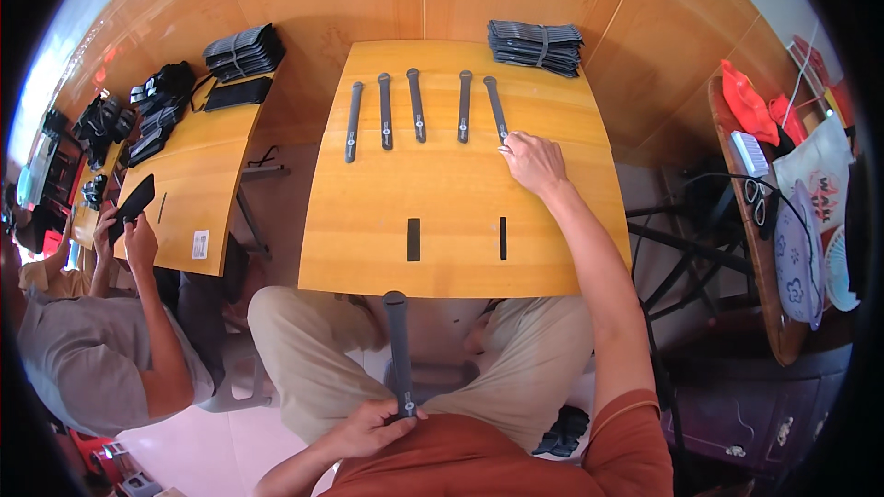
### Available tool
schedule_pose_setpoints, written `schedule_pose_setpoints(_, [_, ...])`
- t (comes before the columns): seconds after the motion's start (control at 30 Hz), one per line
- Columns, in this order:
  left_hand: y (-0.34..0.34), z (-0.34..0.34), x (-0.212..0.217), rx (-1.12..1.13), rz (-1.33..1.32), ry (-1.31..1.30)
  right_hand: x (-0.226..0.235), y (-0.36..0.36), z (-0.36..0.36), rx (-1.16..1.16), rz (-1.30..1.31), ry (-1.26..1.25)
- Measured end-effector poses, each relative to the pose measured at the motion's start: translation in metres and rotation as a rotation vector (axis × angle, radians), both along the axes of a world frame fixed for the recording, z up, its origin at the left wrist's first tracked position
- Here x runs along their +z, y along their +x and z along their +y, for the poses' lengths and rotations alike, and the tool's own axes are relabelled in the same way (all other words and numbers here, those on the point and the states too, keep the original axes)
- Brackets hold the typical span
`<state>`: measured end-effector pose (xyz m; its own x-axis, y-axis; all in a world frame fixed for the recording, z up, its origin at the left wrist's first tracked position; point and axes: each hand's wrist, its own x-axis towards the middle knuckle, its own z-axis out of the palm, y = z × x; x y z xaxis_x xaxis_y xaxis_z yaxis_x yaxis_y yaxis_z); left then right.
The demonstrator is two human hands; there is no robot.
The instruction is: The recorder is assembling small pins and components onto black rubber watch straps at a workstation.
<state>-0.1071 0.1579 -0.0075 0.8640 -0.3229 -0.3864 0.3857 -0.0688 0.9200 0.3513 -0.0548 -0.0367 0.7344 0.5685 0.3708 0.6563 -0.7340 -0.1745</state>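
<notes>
My left hand (373, 425) is closed around the lower end of a long dark grey strip (398, 340) with a rounded, wider top; it stands roughly upright above my lap, before the table edge. On the table, my right arm reaches forward. My right hand (534, 162) pinches the near end of the rightmost grey strip (495, 106). Beside that one lie several more of the same kind: a strip (465, 107), a strip (416, 106), a strip (386, 110) and the leftmost strip (354, 121), rounded ends pointing away from me.
Two black rectangles, a wider one (413, 239) and a narrower one (504, 238), lie on the wooden table (368, 193). A banded dark stack (536, 46) sits at its far right. Leftward, a co-worker (110, 359) handles a black flat piece (134, 206). A cluttered side board (764, 258) stands at right.
</notes>
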Motion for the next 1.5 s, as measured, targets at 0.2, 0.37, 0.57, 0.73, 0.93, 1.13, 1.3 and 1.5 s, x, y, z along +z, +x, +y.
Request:
schedule_pose_setpoints(0.2, [0.013, -0.002, 0.002, -0.019, -0.025, 0.045, 0.005, 0.004, 0.003, -0.063, 0.062, -0.057])
schedule_pose_setpoints(0.37, [0.023, 0.000, 0.007, 0.051, 0.006, 0.059, 0.025, -0.055, 0.009, -0.039, 0.002, 0.259])
schedule_pose_setpoints(0.57, [0.030, -0.010, 0.003, 0.172, -0.132, 0.061, 0.040, -0.266, 0.026, 0.340, 0.974, 0.633])
schedule_pose_setpoints(0.73, [0.023, -0.010, -0.006, 0.148, -0.125, 0.006, 0.035, -0.321, 0.037, 0.276, 1.338, 0.710])
schedule_pose_setpoints(0.93, [0.019, 0.004, -0.001, 0.094, 0.180, -0.511, 0.038, -0.315, 0.047, 0.389, 1.741, 0.871])
schedule_pose_setpoints(1.13, [0.018, 0.004, -0.010, 0.280, 0.117, -0.684, 0.041, -0.314, 0.064, 0.354, 1.576, 0.860])
schedule_pose_setpoints(1.3, [0.016, 0.017, -0.015, 0.478, 0.028, -0.561, 0.041, -0.323, 0.046, 0.298, 1.016, 0.630])
schedule_pose_setpoints(1.5, [0.004, 0.018, -0.016, 0.581, -0.024, -0.485, 0.060, -0.350, 0.034, 0.492, 0.874, 0.486])
